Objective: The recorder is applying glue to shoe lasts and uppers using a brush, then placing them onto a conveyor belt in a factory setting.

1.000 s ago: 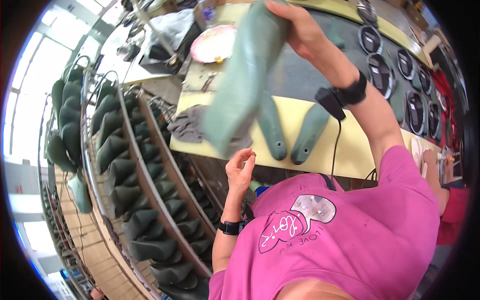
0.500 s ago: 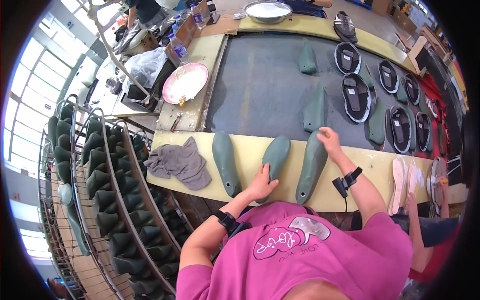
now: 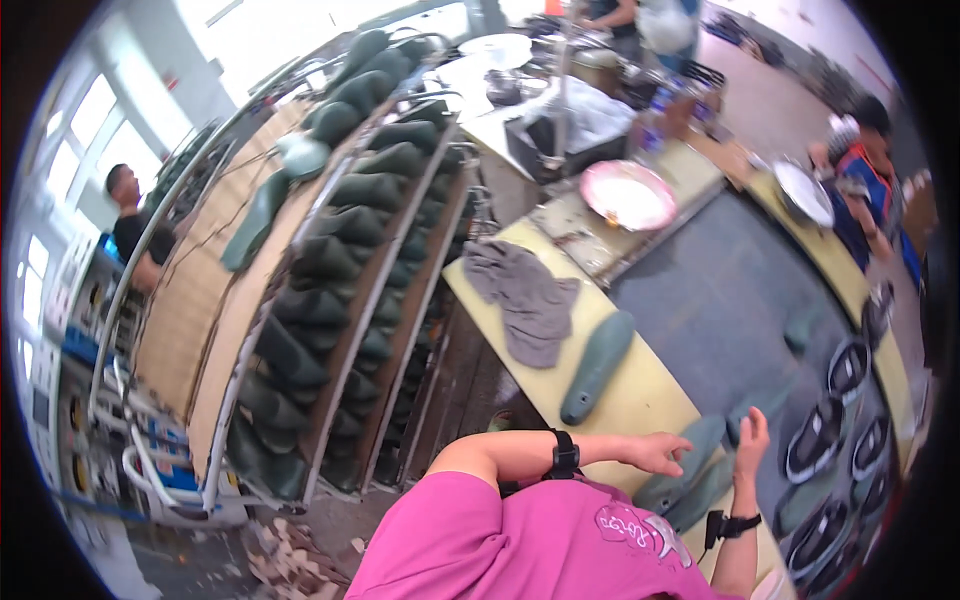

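Observation:
My left hand [image 3: 658, 453] is over the near end of a green shoe last [image 3: 690, 455] on the yellow bench edge, fingers stretched out. Whether it touches the last is unclear. To the right, my right hand [image 3: 752, 442] is raised with its fingers up and apart, and holds nothing that I can see. Another green last [image 3: 708, 492] lies between my forearms, partly covered. Farther left, a separate green last [image 3: 600, 368] lies beside a crumpled grey cloth [image 3: 525, 300]. Each wrist wears a black strapped device.
A rack [image 3: 340, 270] packed with dark green lasts stands on the left. A pink-rimmed dish [image 3: 628, 196] sits beyond the cloth. Several dark shoe uppers [image 3: 848, 368] line the grey bench surface [image 3: 725, 280] at right. Other people are at far left and far right.
My view has swung left, bringing the rack toward the middle. My left hand's fingers have come off the middle last's top; my right hand has lifted from the right-hand last.

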A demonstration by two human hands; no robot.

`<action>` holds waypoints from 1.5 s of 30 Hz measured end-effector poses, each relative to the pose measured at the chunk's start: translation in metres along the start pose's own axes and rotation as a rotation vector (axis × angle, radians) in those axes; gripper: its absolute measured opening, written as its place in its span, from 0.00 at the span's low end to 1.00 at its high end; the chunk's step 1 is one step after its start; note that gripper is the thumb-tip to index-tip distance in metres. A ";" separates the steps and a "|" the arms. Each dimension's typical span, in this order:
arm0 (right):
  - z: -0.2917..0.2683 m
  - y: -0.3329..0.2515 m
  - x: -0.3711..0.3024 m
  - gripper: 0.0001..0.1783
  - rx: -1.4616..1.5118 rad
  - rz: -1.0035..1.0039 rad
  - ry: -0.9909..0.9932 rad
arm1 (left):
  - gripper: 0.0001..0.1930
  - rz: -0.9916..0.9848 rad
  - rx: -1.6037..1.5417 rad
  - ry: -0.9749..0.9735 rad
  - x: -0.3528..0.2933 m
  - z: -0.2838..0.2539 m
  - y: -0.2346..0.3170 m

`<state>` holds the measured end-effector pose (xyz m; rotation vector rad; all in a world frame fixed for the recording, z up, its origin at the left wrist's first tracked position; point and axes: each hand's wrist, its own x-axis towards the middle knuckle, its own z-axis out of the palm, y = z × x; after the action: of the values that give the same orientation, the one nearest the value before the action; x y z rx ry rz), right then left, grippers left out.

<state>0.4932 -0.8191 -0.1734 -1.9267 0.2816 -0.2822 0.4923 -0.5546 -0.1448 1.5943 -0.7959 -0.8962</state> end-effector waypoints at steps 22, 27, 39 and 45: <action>0.480 -0.534 -0.006 0.33 -0.181 -1.539 -1.065 | 0.22 -0.015 -0.757 0.923 -0.278 -0.123 -0.085; 0.581 -0.571 -0.030 0.41 -0.508 -1.562 -1.110 | 0.22 -0.083 -0.695 1.079 -0.321 -0.131 -0.083; 0.606 -0.576 -0.053 0.18 -0.367 -1.795 -0.655 | 0.20 0.053 -0.781 1.150 -0.338 -0.140 -0.094; 0.549 -0.578 -0.003 0.22 -0.363 -1.522 -0.718 | 0.21 0.133 -0.678 1.130 -0.313 -0.155 -0.070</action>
<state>0.7051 -0.1308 0.1688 -2.0749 -1.7577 -0.4845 0.4770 -0.1987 -0.1490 1.1338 0.2063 -0.0367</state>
